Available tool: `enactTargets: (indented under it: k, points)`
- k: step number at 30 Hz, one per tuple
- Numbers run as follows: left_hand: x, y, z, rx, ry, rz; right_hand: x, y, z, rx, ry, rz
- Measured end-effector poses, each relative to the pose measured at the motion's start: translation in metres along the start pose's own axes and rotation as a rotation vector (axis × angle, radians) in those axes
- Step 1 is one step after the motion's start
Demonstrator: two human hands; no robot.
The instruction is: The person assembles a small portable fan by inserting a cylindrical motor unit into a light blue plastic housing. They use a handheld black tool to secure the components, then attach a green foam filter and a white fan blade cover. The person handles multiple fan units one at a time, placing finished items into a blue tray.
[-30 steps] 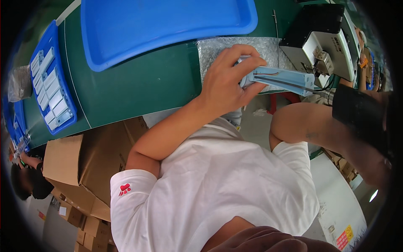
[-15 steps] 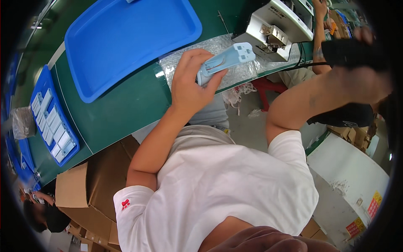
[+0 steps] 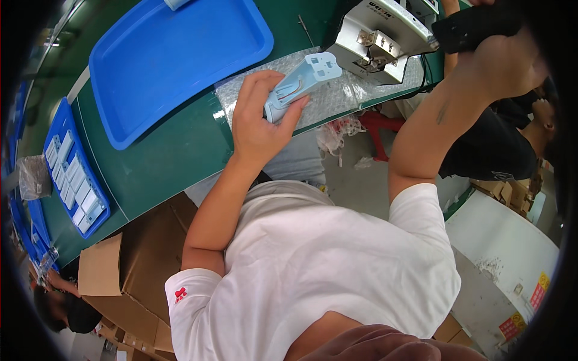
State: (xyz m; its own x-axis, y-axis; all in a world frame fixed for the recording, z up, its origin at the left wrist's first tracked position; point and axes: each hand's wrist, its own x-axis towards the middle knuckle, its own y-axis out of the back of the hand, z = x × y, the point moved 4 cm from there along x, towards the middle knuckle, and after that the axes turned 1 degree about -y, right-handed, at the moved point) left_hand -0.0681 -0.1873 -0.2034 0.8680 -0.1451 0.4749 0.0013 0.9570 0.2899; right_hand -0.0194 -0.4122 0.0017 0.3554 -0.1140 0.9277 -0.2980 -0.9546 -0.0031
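My left hand (image 3: 257, 129) is wrapped round a light blue plastic housing (image 3: 308, 75) above the near edge of the green bench. The housing's open side faces up, showing thin wires inside and square holes at its wider end. At the upper right, my right hand (image 3: 509, 63) grips a black electric screwdriver (image 3: 478, 29). Its metal tip points left, beside the silver screw feeder (image 3: 376, 42), though I cannot tell whether it touches. The right fingers are partly hidden in the dark rim.
A big blue tray (image 3: 120, 129) stands on the green bench (image 3: 174, 162), a pale part at its far edge. Left of it, a smaller blue tray (image 3: 103, 219) holds several light blue pieces. Bubble wrap (image 3: 355, 90) lies before the feeder. Below are a cardboard box (image 3: 99, 268) and red stool (image 3: 378, 135).
My right hand has brought the screwdriver up and left, toward the feeder. My left hand and the housing have shifted slightly left in view, the housing tilting a little.
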Motion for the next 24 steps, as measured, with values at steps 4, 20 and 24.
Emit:
enactTargets:
  k: [4,20,24]
  points:
    - [0.002,0.001,0.002,-0.016,-0.044,0.037,-0.016,0.043,0.011,0.271,-0.235,-0.051]
    - [-0.003,-0.001,0.002,0.040,-0.078,0.028,-0.046,-0.021,-0.011,0.195,-0.308,0.034]
    - [-0.003,-0.001,0.001,0.032,-0.077,0.043,-0.047,-0.023,-0.010,0.186,-0.312,0.037]
